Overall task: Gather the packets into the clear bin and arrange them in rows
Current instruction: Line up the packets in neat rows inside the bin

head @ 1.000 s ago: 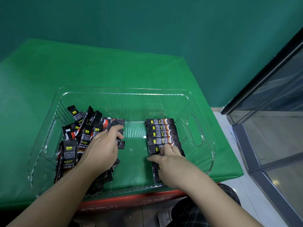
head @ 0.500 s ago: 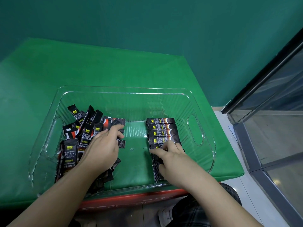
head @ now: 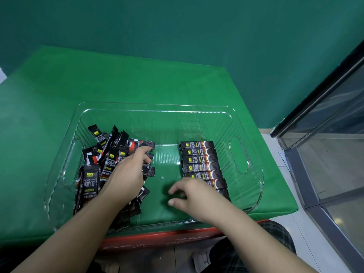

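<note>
Head view, looking down. Clear bin [head: 246, 123] sitting on green tabletop [head: 98, 81], near its front edge. Handle cutouts in both short walls.

Loose pile of black packets [head: 102, 154] heaped in left half of bin, overlapping at all angles, some propped against left wall. Neat row of packets [head: 199, 160] in right half, laid flat side by side, long edges touching, running from far end toward near wall. Bare strip of bin floor between pile and row.

Left hand [head: 126, 174] down on the pile, palm lying over packets, fingers curled round a few packets at the pile's inner edge. Exact number gripped cannot be told.

Right hand [head: 195, 196] inside bin over the bare floor, just beside near end of the row, covering the row's last packets. Fingers loosely bent and spread, pointing left, nothing held.

Red box edge [head: 157, 238] showing beneath tabletop front. Green wall [head: 177, 26] behind. Glass-panelled frame [head: 325, 125] at right over pale floor. Shoe [head: 201, 259] and plaid trouser leg [head: 275, 235] at bottom.
</note>
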`<state>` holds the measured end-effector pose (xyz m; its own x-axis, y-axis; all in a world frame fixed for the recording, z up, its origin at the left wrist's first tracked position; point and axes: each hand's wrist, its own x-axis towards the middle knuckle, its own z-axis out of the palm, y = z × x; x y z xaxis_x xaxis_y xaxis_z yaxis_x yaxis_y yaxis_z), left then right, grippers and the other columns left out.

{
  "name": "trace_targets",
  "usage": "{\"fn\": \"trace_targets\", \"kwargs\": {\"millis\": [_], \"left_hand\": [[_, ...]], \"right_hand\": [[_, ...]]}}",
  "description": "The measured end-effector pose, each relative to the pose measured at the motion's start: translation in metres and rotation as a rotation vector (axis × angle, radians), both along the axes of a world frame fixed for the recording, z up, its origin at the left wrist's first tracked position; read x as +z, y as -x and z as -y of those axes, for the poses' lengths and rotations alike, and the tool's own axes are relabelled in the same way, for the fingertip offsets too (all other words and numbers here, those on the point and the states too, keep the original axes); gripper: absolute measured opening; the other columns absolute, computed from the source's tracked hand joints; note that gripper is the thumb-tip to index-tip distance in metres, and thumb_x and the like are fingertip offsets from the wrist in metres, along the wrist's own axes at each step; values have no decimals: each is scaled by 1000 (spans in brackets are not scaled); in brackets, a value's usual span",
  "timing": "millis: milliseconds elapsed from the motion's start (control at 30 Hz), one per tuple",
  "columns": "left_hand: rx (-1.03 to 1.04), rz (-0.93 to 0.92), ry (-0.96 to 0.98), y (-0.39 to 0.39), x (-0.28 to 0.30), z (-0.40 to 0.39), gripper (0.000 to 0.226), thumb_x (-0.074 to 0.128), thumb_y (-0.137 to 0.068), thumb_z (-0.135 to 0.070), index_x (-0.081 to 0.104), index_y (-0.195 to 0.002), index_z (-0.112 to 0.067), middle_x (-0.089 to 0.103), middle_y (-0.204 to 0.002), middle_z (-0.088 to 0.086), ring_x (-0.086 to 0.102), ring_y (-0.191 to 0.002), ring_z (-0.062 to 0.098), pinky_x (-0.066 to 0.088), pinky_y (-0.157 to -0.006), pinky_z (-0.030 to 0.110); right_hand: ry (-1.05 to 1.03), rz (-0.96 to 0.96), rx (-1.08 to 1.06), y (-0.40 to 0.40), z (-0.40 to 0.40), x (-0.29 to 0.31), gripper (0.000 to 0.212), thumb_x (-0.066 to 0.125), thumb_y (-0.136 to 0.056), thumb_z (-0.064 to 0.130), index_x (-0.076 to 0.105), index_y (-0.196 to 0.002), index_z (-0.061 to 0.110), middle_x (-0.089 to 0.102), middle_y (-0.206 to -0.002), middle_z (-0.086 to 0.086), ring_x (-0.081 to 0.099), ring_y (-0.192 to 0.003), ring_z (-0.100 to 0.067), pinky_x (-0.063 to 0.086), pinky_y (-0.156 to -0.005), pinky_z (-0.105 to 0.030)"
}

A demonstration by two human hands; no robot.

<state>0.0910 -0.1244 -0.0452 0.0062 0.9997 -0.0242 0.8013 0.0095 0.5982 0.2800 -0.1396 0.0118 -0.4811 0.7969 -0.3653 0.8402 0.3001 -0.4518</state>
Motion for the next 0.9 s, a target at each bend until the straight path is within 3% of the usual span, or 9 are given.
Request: {"fn": "trace_targets", "kwargs": {"millis": [100,167,233,333,433,600,767,900], "left_hand": [[5,28,-8,0,2,1,77,36,-80,15,21,-145,-24,49,-117,-13,52,-107,8,47,-78,29],[6,45,-11,0,2,2,76,36,-80,14,21,-144,-23,50,-116,-12,52,-108,9,48,-84,33],[0,54,-11,2,1,1,76,36,-79,14,21,-144,-23,50,-116,-10,54,-106,11,48,-84,35],[-3,59,-19,4,-1,1,77,35,-78,14,21,-144,-22,49,-113,-10,53,-108,12,48,-83,35],[-5,63,-33,3,-1,1,74,35,-79,13,23,-143,-22,50,-112,-10,53,-109,12,48,-83,36],[10,42,-34,1,3,1,71,36,-83,13,23,-144,-22,51,-114,-11,54,-105,10,49,-84,33],[21,0,-17,-1,2,-1,64,38,-89,9,26,-143,-23,53,-117,-12,49,-70,3,38,-57,18],[-15,-9,-63,2,0,1,43,34,-98,-5,42,-136,-22,57,-116,-10,50,-104,9,45,-87,27]], "right_hand": [[177,-156,-47,23,5,-1,25,68,-85,38,69,-101,18,56,-77,10,53,-70,-7,41,-68,-19],[226,-156,-30,36,6,-3,25,67,-85,39,70,-94,17,54,-68,8,45,-53,-3,37,-53,-19],[243,-127,-3,47,7,-5,27,66,-86,39,70,-91,12,52,-63,2,40,-48,-7,30,-45,-19],[234,-112,-22,58,8,-10,27,66,-86,34,69,-83,7,51,-61,-4,42,-56,-17,30,-48,-22],[265,-156,-98,61,6,-15,23,66,-86,31,70,-84,8,46,-55,1,39,-51,-14,31,-49,-21],[261,-212,-148,55,2,-15,9,61,-86,22,66,-80,16,57,-69,-3,45,-56,-14,37,-54,-25],[285,-365,-349,22,-15,-6,14,57,-88,15,53,-77,20,61,-64,2,51,-53,-9,41,-56,-28],[241,-437,-403,-3,-25,-1,20,56,-90,7,53,-92,27,61,-65,5,60,-66,-14,50,-66,-37]]}}
